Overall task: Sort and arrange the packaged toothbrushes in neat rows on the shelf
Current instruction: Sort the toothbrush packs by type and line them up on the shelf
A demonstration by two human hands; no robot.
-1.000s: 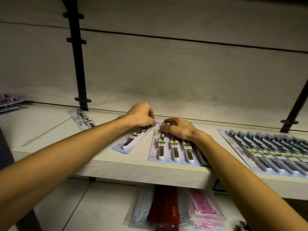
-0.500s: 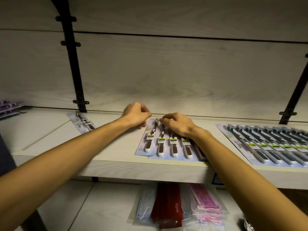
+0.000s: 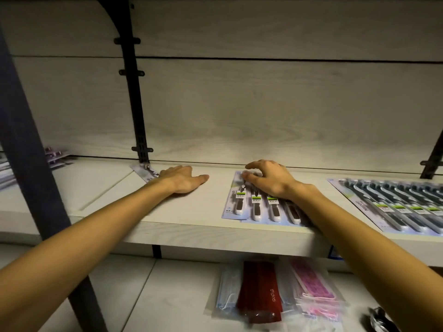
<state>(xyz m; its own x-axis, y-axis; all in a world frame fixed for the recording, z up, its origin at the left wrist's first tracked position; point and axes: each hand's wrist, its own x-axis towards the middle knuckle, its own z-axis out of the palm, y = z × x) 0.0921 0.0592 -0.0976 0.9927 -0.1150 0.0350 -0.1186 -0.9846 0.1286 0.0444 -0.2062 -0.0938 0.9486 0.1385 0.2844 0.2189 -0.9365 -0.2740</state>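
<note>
A row of several packaged toothbrushes (image 3: pixel 254 207) with white and dark handles lies side by side on the pale wooden shelf (image 3: pixel 191 233). My right hand (image 3: pixel 268 180) rests on the far ends of these packs, fingers bent, fingertips pressing down. A single toothbrush pack (image 3: pixel 143 170) lies askew near the back wall by the black bracket. My left hand (image 3: pixel 182 179) lies palm down on the bare shelf, its fingers reaching that pack's near end; whether they touch it is hidden. A second, longer row of dark toothbrush packs (image 3: pixel 395 204) lies at the right.
A black wall upright (image 3: pixel 135 111) stands behind the single pack, and a dark post (image 3: pixel 26 149) crosses the left foreground. More packs (image 3: pixel 55 155) sit at the far left. Bagged face masks and a red pouch (image 3: pixel 261 300) lie on the lower shelf.
My left hand slid a pack against the row's left side, let go, and moved left across the shelf to the single pack. My right hand stayed on the row.
</note>
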